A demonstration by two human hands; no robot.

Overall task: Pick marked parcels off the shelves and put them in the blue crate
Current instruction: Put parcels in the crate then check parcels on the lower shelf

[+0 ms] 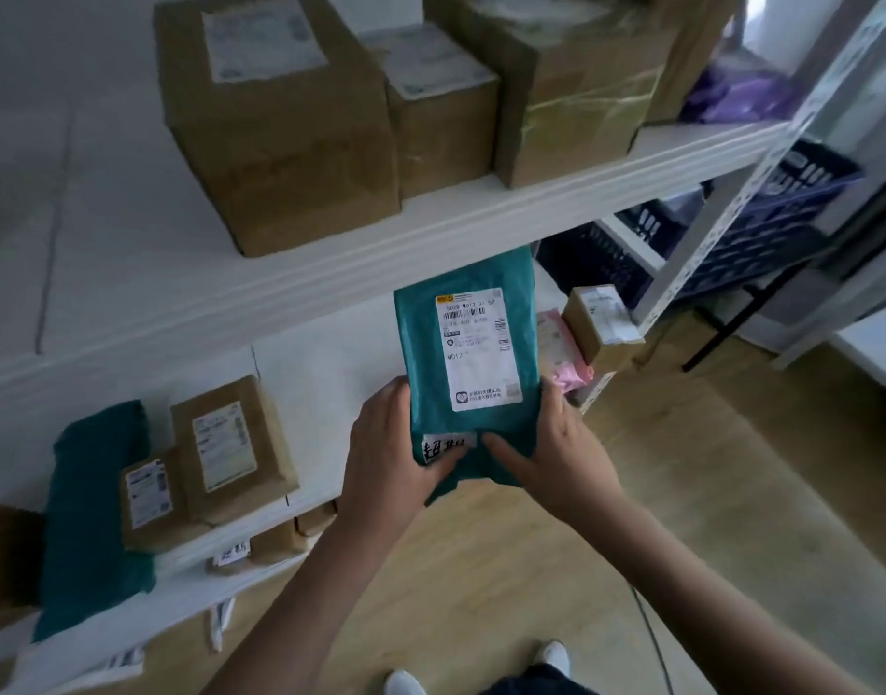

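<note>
Two white shelves [430, 213] fill most of the view, the upper one carrying a row of large brown cartons [275, 122] and the lower one a scatter of smaller goods. Beyond the shelf upright, to the right and at some remove, stand dark blue slotted crates [782, 218]; which of them is the blue crate meant by the task cannot be told from here. On the lower shelf at the left lies a teal bag [94, 519] beside two flat brown parcels [230, 443], and further right a pink packet [561, 353] touches a small brown box [601, 328]. Held upright in front of the lower shelf, clear of it, is the teal parcel [461, 363], its white shipping label [478, 348] facing the camera and a small handwritten tag [448, 446] stuck near its lower edge. The left hand [385, 464] grasps the parcel's lower left side, thumb over the tag; the right hand [561, 453] holds the lower right corner, its grip closed round the plastic with the thumb on the front. The step in hand looks like checking the mark on a parcel already lifted off the shelf. If the tag counts as the mark, the next move calls for turning right and carrying the soft bag to the crate, supporting it so it does not fold.
</note>
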